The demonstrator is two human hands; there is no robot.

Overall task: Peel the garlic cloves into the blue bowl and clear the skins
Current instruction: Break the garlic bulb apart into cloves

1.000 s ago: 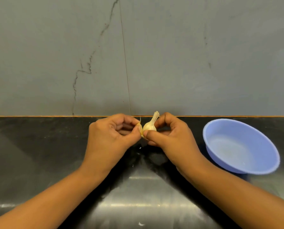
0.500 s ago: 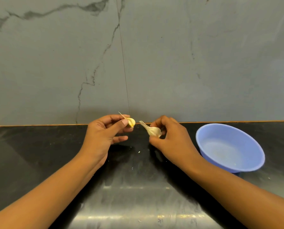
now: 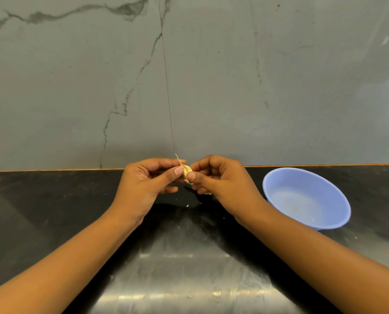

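Observation:
A yellowish garlic clove [image 3: 187, 170] with a thin skin tail pointing up is held above the black counter, near the wall. My left hand [image 3: 148, 184] pinches it between thumb and forefinger from the left. My right hand [image 3: 220, 180] pinches the same clove from the right, and a pale bit of the remaining garlic [image 3: 208, 193] peeks out under its curled fingers. The blue bowl [image 3: 279, 177] stands on the counter just right of my right hand, and its inside looks bare.
The black counter [image 3: 53, 200] runs along a grey marbled wall [image 3: 211, 87]. A few tiny white skin flecks [image 3: 187, 206] lie on the counter below my hands. A glossy reflection covers the near middle.
Half a second ago my hands were apart, the left holding the clove and the right the remaining garlic. They have come together again, both pinching the clove.

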